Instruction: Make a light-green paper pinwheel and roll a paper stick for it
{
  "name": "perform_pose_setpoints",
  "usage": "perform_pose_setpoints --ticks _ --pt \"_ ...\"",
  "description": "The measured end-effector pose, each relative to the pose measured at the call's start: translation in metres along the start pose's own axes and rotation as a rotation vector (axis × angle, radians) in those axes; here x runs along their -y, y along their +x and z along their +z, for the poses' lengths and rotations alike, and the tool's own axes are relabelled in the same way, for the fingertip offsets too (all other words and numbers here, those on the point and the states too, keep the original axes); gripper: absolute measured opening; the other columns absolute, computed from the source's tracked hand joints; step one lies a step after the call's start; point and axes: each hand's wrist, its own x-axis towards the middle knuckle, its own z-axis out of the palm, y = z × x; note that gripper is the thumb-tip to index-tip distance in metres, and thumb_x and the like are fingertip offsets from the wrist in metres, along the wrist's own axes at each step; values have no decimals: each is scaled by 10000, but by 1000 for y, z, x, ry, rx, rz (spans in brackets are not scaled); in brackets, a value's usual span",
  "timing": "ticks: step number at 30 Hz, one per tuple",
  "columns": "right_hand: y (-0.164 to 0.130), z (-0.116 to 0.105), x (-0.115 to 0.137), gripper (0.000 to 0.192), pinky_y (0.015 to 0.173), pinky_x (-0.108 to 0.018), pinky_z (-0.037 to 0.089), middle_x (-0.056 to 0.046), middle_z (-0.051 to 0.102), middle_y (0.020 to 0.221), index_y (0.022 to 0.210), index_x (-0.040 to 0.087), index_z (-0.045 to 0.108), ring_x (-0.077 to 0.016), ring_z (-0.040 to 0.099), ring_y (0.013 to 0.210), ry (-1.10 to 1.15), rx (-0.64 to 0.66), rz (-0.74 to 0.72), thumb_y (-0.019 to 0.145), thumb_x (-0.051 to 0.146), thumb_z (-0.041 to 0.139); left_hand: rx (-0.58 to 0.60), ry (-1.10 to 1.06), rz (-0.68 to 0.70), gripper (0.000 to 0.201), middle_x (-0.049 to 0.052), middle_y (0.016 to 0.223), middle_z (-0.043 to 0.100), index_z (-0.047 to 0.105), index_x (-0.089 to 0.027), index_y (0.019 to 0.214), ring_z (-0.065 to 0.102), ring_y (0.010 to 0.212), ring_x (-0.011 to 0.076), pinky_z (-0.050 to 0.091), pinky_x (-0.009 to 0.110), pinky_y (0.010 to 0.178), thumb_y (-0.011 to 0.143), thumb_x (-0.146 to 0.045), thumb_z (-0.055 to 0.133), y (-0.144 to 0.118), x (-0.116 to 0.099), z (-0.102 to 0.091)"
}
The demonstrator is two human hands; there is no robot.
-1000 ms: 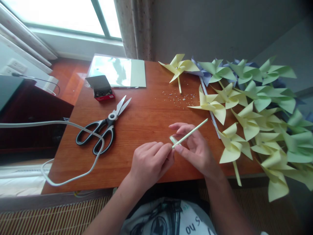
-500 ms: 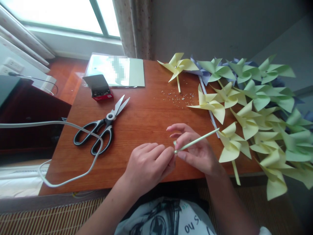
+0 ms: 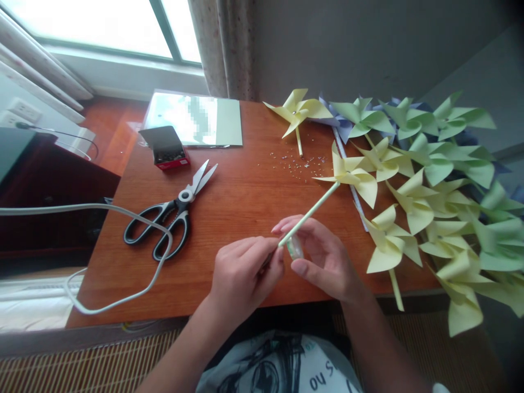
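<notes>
A thin pale green rolled-paper stick (image 3: 314,209) slants up and to the right, its lower end pinched between the thumb and fingers of my left hand (image 3: 241,267). Close beside that end, my right hand (image 3: 333,259) curls round a small roll of clear tape (image 3: 295,249), held between thumb and fingers. Whether a strip of tape joins the roll to the stick I cannot tell. The stick's upper tip lies, in the view, just below a yellow paper pinwheel (image 3: 352,172).
Scissors (image 3: 185,196) lie half open at the left, under a white cable (image 3: 151,284). Behind them are an opened small red box (image 3: 172,158) and a clear sleeve with pale sheets (image 3: 229,123). Yellow and green pinwheels (image 3: 438,158) crowd the right side. Tiny scraps (image 3: 301,166) dot the table (image 3: 245,185).
The stick has swung to a steeper slant and its lower end has shifted left with my left hand. My right hand has turned, bringing the tape roll into clearer view.
</notes>
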Motion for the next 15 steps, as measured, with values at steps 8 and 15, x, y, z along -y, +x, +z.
perform_pose_setpoints --ticks 8,15 --pt "-3 11 4 347 859 -398 558 -75 630 1103 1134 279 610 -239 636 921 -59 -76 38 907 536 659 19 -363 -298 218 -31 576 588 708 -150 786 498 493 78 414 194 507 954 -190 575 1 -4 1" --pt "2 13 10 464 742 -342 517 -36 573 996 1024 281 578 -199 560 801 -137 -84 46 824 688 678 17 -429 -346 231 -27 593 619 701 -157 757 517 505 83 416 195 503 954 -201 589 -1 -5 5"
